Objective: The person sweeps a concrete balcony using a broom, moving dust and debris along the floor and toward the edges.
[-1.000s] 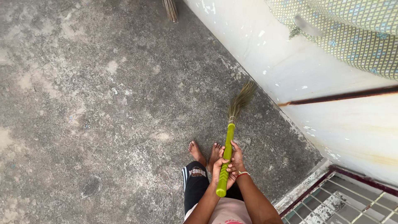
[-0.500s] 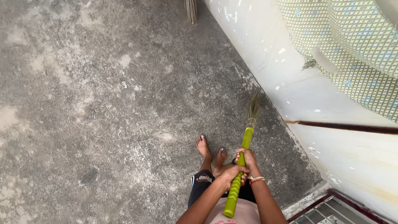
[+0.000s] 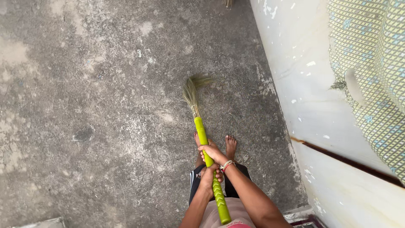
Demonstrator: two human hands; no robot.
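Note:
I hold a grass broom with a bright green handle (image 3: 209, 169) in both hands. My right hand (image 3: 212, 153), with bangles at the wrist, grips the handle higher up. My left hand (image 3: 209, 177) grips it just below. The straw head (image 3: 192, 93) rests on the grey concrete floor (image 3: 93, 109) ahead of my bare feet (image 3: 230, 145), bent toward the right at its tip.
A white painted wall (image 3: 303, 97) runs along the right side, with a dark rusty rail (image 3: 346, 158) on it. A green patterned cloth (image 3: 375, 71) hangs over the wall at top right. Another broom's tip (image 3: 228, 3) shows at the top edge.
The broom head has swept from beside the wall to the left, out onto the open floor. My view has shifted along the wall, and the metal grate at bottom right has gone out of sight.

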